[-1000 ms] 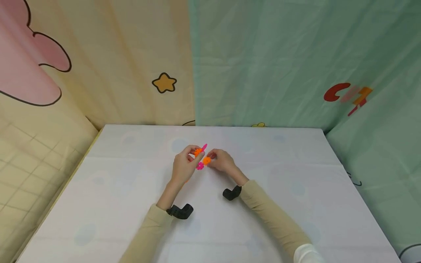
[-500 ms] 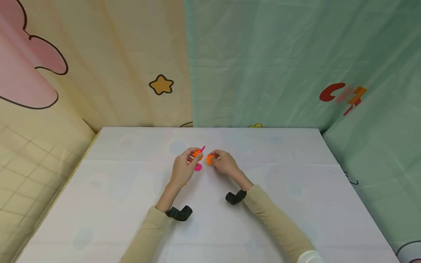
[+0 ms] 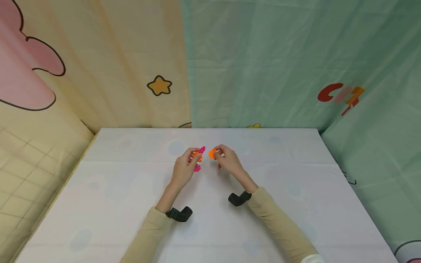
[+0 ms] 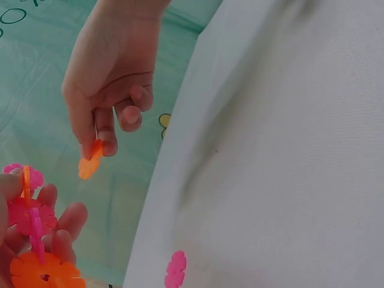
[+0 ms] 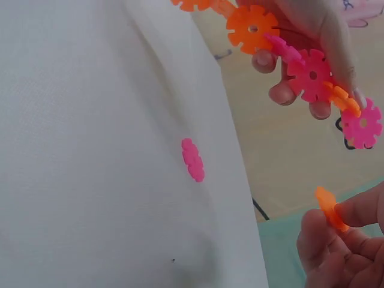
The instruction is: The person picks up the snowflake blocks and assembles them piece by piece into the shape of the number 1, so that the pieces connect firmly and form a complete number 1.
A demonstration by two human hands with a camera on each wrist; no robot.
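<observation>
My left hand [image 3: 182, 168] holds a chain of interlocked pink and orange snowflake-shaped plastic discs [image 5: 307, 81] between thumb and fingers. A pink disc [image 5: 366, 126] forms the chain's upper end, and orange discs [image 4: 49, 273] hang at its lower end. To the right, my right hand [image 3: 230, 160] pinches a single orange notched disc [image 5: 329, 207] between thumb and index finger, apart from the chain. On the table below lies a loose pink disc [image 4: 176, 271]. In the head view, my left hand hides most of the chain.
Both hands are over the far middle part of the white-covered table [image 3: 269, 215]. Black camera mounts [image 3: 179, 214] are strapped at both wrists. A yellow and green curtain [image 3: 256, 65] hangs behind the table's back edge.
My right hand has drawn the orange disc slightly right and up, away from the chain. My left hand keeps its hold, almost in place. The head view has shifted slightly.
</observation>
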